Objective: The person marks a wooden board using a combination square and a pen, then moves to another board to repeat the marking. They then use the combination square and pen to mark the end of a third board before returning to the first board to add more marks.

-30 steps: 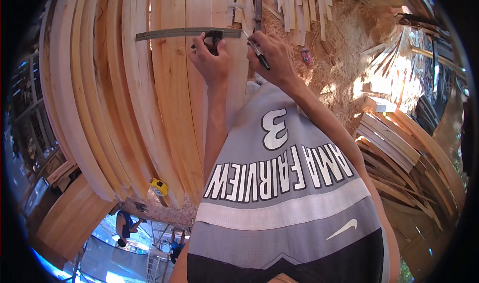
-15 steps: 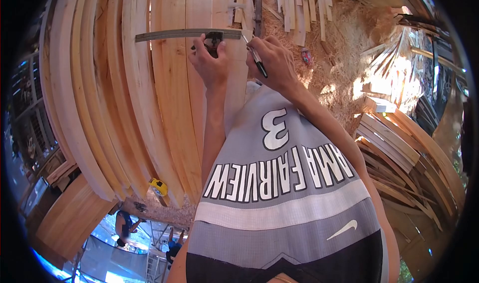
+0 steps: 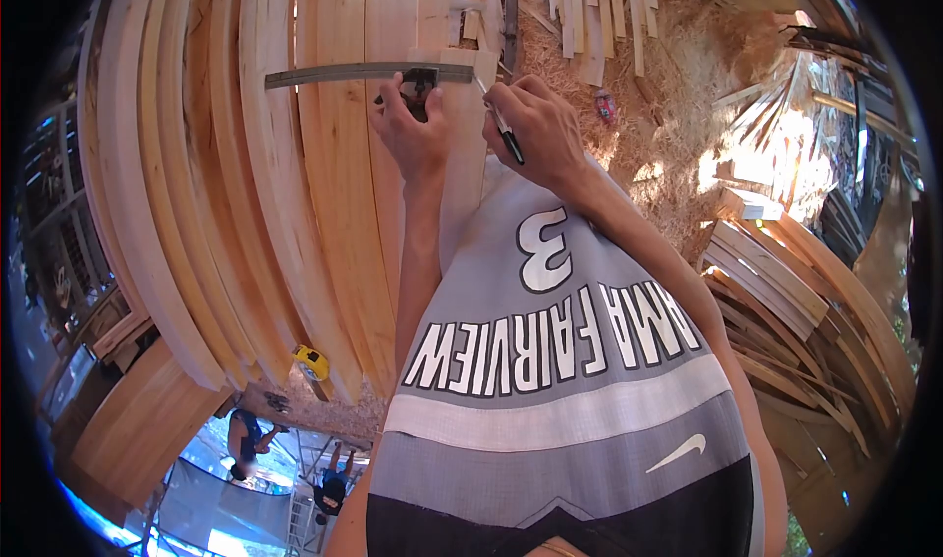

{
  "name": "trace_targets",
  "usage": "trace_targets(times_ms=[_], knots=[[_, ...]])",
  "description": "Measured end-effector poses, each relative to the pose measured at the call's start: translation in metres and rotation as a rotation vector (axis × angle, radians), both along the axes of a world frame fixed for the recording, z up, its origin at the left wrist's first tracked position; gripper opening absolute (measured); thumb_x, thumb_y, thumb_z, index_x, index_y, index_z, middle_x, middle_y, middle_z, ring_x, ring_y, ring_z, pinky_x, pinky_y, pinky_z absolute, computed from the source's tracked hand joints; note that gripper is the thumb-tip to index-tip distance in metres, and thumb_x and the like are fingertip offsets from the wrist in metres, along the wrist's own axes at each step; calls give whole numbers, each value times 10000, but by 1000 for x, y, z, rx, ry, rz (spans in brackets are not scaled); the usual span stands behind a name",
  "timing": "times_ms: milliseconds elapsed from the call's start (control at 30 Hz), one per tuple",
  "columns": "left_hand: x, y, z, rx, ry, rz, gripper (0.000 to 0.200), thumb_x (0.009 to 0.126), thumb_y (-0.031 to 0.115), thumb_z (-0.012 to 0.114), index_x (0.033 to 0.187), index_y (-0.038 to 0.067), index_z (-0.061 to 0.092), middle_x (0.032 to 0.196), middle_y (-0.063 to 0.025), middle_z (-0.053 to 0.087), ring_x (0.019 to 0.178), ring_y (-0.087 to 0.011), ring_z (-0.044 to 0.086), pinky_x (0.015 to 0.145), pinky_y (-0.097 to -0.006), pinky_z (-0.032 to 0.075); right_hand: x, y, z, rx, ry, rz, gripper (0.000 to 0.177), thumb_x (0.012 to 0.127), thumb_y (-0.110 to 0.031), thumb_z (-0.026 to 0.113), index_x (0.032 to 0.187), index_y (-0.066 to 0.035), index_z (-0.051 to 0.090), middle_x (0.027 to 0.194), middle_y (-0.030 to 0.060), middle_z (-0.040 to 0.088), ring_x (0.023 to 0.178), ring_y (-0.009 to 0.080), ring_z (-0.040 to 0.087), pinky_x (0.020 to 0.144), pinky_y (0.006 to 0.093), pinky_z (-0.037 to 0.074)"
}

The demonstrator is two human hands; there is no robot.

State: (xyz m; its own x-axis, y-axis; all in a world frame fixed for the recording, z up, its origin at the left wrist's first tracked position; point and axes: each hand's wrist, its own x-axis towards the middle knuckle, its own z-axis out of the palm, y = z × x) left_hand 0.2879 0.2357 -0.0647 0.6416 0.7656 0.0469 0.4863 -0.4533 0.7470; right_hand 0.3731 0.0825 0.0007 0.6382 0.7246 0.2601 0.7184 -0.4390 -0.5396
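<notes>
My left hand [image 3: 413, 130] is closed on the dark head of a combination square [image 3: 339, 73], thumb on one side and fingers on the other. The square's long metal blade lies crosswise over several pale boards [image 3: 339, 184]. Pinched in my right hand [image 3: 538, 125] is a marker [image 3: 507, 135] with a white barrel and a black end. Its tip points up and left, right beside the blade's right end, over the edge of the nearest board [image 3: 462, 154].
A yellow tape measure [image 3: 310, 362] rests on the boards at the lower left. Sawdust [image 3: 629, 154] covers the ground at right, with a small red object [image 3: 605, 106] on it. Stacked timber [image 3: 771, 277] lies further right. Two people [image 3: 248, 441] are at the lower left.
The marker and my right hand have shifted slightly down, toward me. My left hand still grips the square, which sits a little lower in view.
</notes>
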Motion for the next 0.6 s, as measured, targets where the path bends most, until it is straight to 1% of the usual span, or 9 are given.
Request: trace_targets(times_ms=[167,433,600], knots=[[-6,-2,1,-22,35,15,564,839,187,824,1317,43,562,1206,-154,680,1053,-379,540,942,-493,439,-6,-1,0,-4,3,3,157,825,-134,697,949,-57,640,774,79,693,845,265,658,674,422,530],[-12,-1,2,13,47,-6,571,850,197,818,1336,48,556,1207,-151,685,1037,-384,542,941,-497,440,-12,-3,-1,2,-8,37,136,809,-118,699,915,-60,636,753,65,678,822,259,642,673,410,528],[-11,0,4,-18,68,-12,570,858,201,815,1343,61,551,1227,-150,679,1056,-394,539,939,-505,447,-11,-5,1,-2,6,12,149,814,-121,694,936,-54,640,778,78,694,839,271,659,698,418,543]])
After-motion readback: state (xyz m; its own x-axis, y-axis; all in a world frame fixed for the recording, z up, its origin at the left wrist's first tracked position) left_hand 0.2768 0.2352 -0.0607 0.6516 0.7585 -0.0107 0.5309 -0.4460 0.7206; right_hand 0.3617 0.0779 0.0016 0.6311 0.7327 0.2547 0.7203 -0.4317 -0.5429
